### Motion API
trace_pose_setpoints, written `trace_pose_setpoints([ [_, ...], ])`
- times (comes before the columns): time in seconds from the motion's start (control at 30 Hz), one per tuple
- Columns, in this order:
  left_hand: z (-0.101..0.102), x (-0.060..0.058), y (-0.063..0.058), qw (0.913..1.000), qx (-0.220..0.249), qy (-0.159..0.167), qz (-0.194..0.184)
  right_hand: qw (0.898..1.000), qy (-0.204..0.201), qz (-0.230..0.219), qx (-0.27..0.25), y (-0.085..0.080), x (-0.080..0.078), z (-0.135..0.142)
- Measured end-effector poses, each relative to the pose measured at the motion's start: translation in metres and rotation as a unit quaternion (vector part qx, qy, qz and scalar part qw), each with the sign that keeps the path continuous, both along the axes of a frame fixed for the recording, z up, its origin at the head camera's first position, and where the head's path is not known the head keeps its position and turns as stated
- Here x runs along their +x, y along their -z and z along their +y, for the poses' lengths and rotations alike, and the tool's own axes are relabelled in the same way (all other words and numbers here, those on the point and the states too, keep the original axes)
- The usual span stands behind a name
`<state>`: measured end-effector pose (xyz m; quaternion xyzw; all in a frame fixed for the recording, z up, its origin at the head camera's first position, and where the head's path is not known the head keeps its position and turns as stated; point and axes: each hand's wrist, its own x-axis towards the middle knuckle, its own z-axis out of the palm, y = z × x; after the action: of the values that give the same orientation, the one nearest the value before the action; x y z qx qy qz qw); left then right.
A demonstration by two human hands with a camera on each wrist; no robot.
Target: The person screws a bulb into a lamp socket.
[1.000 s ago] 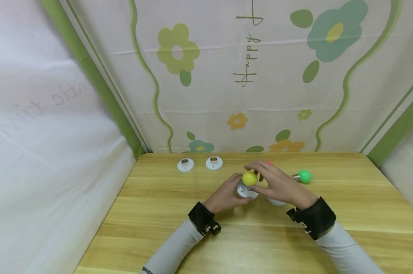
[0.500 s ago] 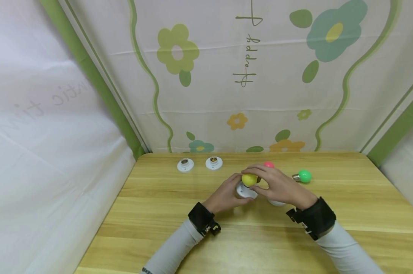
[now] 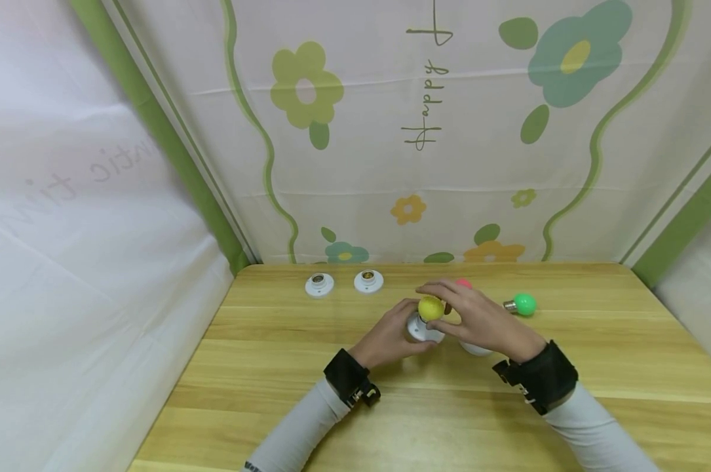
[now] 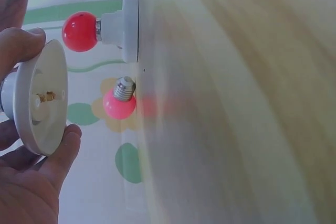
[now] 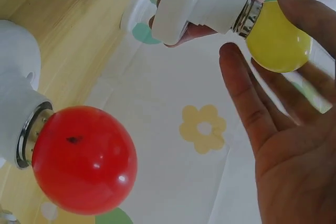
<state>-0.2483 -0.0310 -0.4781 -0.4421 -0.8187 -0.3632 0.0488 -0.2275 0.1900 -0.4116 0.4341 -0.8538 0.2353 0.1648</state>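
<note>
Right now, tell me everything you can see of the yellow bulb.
The yellow bulb is round, smooth and slightly shiny. Its silvery, metal-looking screw base enters a white lamp holder, some metal showing. Dome upward, it is off the table, the left grip holding that holder. The right grip is spread around the bulb; exact contact is unclear.

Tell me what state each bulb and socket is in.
White round socket in left hand: lifted
Yellow round bulb: in that socket, metal thread partly exposed
Red round bulb: fitted in upright white round socket
Pink round bulb: lying loose
Green round bulb: lying loose
Two white round sockets: upright, empty
</note>
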Motion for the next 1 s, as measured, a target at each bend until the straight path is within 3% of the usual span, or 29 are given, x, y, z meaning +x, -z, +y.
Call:
trace_pose_setpoints([
  [0.23,-0.0017,0.0021,-0.001,1.0,-0.001,0.0,-0.003,1.0,-0.016,-0.005,0.018,-0.0001,0.0018,-0.0002],
  [1.0,-0.0001,0.0029,-0.0036,1.0,-0.001,0.001,0.006,1.0,0.016,0.024,0.003,-0.0021,0.0028,-0.0026],
])
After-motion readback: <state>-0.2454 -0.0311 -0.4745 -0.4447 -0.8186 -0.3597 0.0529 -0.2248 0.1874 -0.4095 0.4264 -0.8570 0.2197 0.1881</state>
